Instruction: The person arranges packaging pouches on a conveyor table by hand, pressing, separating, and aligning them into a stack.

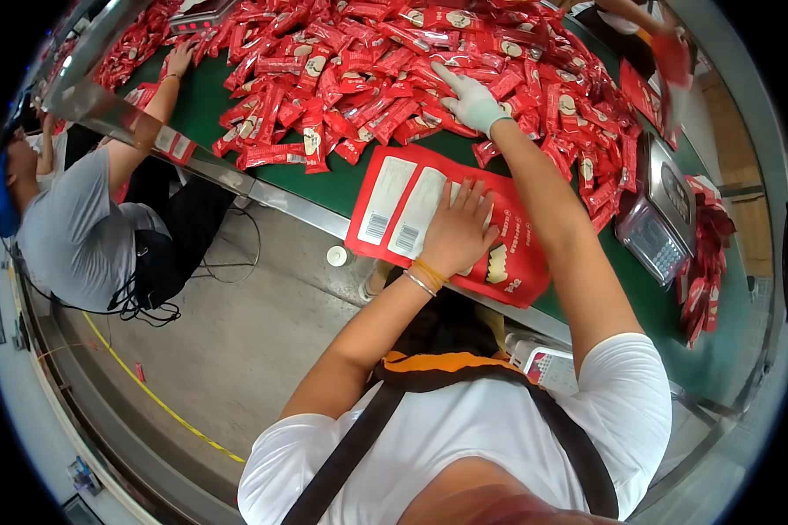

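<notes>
My left hand, bare with a yellow band and a bracelet at the wrist, lies flat with fingers spread on a red printed bag. The bag rests flat at the near edge of the green table, two white barcode panels facing up. My right hand, in a pale glove, reaches over a large heap of small red snack packets. Its index finger stretches out onto the packets, the other fingers are partly bent, and I see nothing held in it.
A digital scale stands at the right, with red bags beside it. Another scale is at the far left. A co-worker sits left, one hand near packets. Another person's blurred hand is upper right.
</notes>
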### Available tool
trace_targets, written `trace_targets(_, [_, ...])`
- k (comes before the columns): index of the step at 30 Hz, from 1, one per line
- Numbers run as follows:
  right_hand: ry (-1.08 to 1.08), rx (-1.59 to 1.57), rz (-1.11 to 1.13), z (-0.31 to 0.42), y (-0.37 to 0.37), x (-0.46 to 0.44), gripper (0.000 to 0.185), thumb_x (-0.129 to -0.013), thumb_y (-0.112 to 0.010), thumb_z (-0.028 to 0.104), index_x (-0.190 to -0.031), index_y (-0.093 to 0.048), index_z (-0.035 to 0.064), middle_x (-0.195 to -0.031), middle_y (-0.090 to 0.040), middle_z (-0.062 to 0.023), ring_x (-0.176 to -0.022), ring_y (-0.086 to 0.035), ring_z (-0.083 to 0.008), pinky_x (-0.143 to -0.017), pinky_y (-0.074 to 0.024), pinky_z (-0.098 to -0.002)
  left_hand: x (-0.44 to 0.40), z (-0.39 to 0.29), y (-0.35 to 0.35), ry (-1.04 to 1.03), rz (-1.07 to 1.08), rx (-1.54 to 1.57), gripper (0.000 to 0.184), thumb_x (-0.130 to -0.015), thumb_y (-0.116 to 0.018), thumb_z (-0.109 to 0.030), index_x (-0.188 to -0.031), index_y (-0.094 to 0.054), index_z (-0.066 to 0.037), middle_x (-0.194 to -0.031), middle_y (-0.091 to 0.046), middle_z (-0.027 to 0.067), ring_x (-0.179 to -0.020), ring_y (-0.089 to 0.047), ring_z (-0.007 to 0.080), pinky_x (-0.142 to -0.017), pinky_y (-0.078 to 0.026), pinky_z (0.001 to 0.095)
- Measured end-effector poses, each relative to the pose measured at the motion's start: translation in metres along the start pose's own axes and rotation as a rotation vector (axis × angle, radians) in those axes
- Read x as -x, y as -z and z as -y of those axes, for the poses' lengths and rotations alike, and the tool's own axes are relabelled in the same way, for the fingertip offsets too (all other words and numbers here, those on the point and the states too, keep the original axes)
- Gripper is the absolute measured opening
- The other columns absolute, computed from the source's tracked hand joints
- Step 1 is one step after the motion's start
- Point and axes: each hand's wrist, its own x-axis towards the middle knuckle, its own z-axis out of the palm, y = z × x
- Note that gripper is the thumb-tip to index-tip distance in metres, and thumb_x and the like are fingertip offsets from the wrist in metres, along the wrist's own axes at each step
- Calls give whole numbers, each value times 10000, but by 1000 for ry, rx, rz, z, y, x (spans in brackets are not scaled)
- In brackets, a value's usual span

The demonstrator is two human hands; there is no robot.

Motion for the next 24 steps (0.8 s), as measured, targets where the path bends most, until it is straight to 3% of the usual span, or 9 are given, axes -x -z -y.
trace_targets(3, [41,-40,-51,15,12,6,639,-901,-605,231,-1491,-359,226,-1144,-578,-268,-1082,-554,-408,-961,-436,-448,-4,-1,10,5,127,-78,575,-943,-482,-382,-1390,-469,-20,-1459,-436,198,-1380,-375,327,-1158,-208,518])
trace_targets(6, [141,-288,-297,73,57,74,608,-917,-599,132,-1471,-365,48,-1393,-494,-225,-1300,-478,-332,-1082,-371,-380,-1,1,2,51,117,-21,603,-956,-461,-393,-1411,-428,1,-1476,-415,191,-1392,-359,315,-1157,-218,492])
trace_targets(9, [-37,-464,-442,77,87,178,621,-907,-559,28,-1478,-319,-19,-1497,-402,-175,-1380,-394,-269,-1133,-305,-370,0,5,-4,67,105,16,601,-970,-445,-365,-1435,-387,12,-1502,-378,200,-1401,-349,322,-1167,-201,487])
trace_targets(10, [-213,-793,-440,84,100,216,651,-898,-515,-28,-1500,-267,-19,-1495,-395,-177,-1377,-394,-253,-1130,-309,-361,0,7,-7,71,88,19,609,-960,-450,-361,-1433,-386,18,-1498,-385,200,-1392,-362,321,-1164,-205,484])
trace_targets(11, [-146,-692,-575,51,90,255,669,-892,-471,-66,-1514,-230,-12,-1477,-409,-167,-1341,-437,-236,-1112,-335,-342,-1,10,-11,71,85,33,616,-951,-456,-357,-1431,-385,23,-1493,-393,200,-1383,-376,320,-1162,-210,481])
trace_targets(14, [-444,-703,-616,38,84,364,667,-884,-466,-84,-1510,-248,-10,-1476,-413,-148,-1309,-464,-223,-1106,-346,-335,-3,15,-23,86,51,103,582,-934,-513,-301,-1394,-411,41,-1451,-431,220,-1348,-412,342,-1127,-271,508])
trace_targets(17, [-512,-155,-465,42,61,436,598,-873,-579,15,-1447,-422,74,-1250,-582,-201,-1128,-585,-321,-972,-453,-354,-4,17,-24,22,59,-13,593,-967,-454,-330,-1428,-378,35,-1471,-412,220,-1345,-419,353,-1129,-267,516])
trace_targets(19, [-531,-102,-370,57,51,443,584,-853,-631,63,-1411,-482,145,-1078,-600,-210,-1002,-581,-385,-884,-482,-391,-9,14,-16,74,120,48,616,-983,-394,-360,-1464,-330,19,-1515,-351,208,-1398,-350,343,-1157,-222,495])
trace_targets(24, [-363,-95,-298,53,35,393,549,-842,-643,69,-1370,-515,148,-1105,-593,-201,-1010,-574,-388,-881,-482,-407,-7,10,-9,60,113,54,614,-978,-391,-349,-1478,-313,0,-1522,-340,206,-1408,-329,344,-1167,-198,490])
